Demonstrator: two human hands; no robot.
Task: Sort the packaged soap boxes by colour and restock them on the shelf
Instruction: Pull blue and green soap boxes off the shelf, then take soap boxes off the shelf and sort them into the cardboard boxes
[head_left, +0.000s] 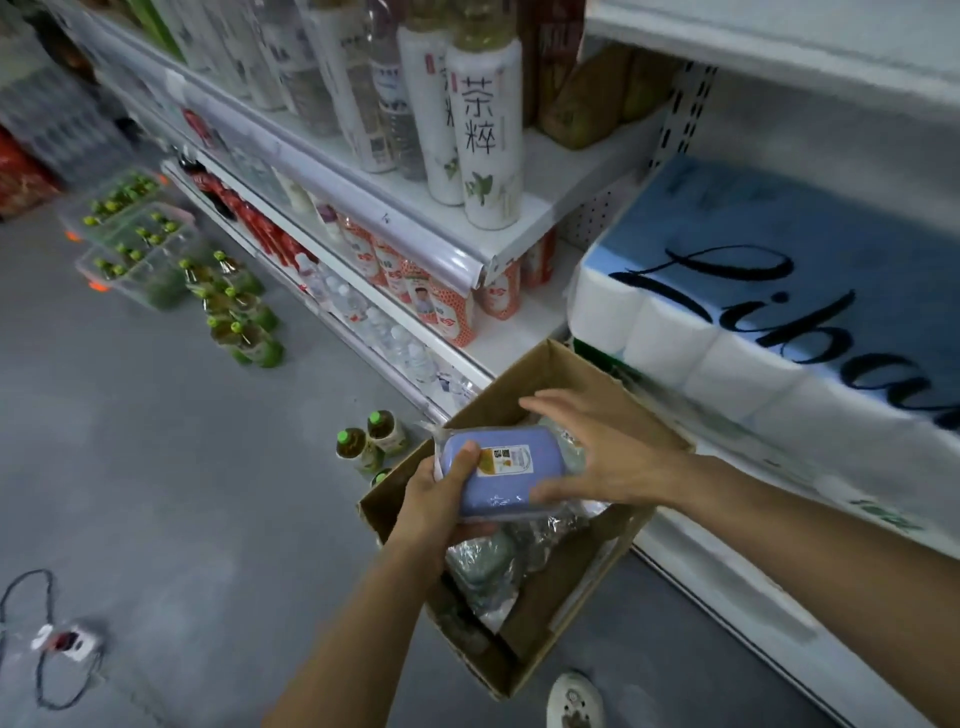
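Note:
A purple-blue soap box (504, 475) in clear wrap, with a yellow and white label, is held above an open cardboard carton (519, 384) on the floor. My left hand (441, 499) grips the box's left end, thumb on top. My right hand (608, 452) touches its right end with the fingers spread and fairly straight. Inside the carton lie several more wrapped soap boxes, greenish-grey ones (483, 566); their number is hidden by crumpled plastic.
White store shelves run from the upper left to the right. Tall tea bottles (485, 135) stand on the upper shelf. A big blue and white tissue pack (779, 291) fills the right shelf. Green-capped bottles (239, 312) and a power strip (65, 642) lie on the grey floor. A shoe (574, 701) is by the carton.

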